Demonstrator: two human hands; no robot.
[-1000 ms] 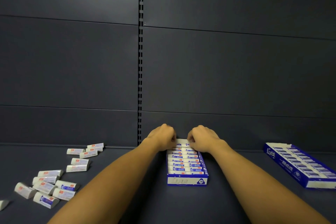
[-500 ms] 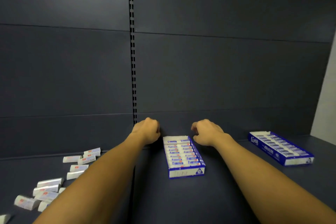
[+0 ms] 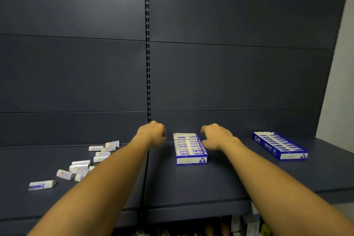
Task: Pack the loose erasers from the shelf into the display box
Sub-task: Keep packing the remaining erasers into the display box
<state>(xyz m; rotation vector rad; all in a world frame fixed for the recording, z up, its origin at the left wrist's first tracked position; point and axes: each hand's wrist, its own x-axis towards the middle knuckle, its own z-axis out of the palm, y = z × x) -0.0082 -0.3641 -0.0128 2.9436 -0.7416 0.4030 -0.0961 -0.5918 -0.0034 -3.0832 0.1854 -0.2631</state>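
Head view looks down on a dark shelf [image 3: 191,182] with both forearms stretched forward. The display box [image 3: 190,148], blue and white and filled with rows of erasers, lies near the back edge of the shelf, about midway along it. The left hand [image 3: 153,134] hovers just left of the box's far end, fingers curled into a loose fist with nothing in them, not touching the box. The right hand [image 3: 215,136] hangs just right of the box's far end, fingers bent and apart, holding nothing; whether it brushes the box wall I cannot tell. The loose erasers [image 3: 80,166] lie scattered toward the shelf's left side, well apart from the box. A second box [image 3: 279,144], also full, sits near the back right corner.
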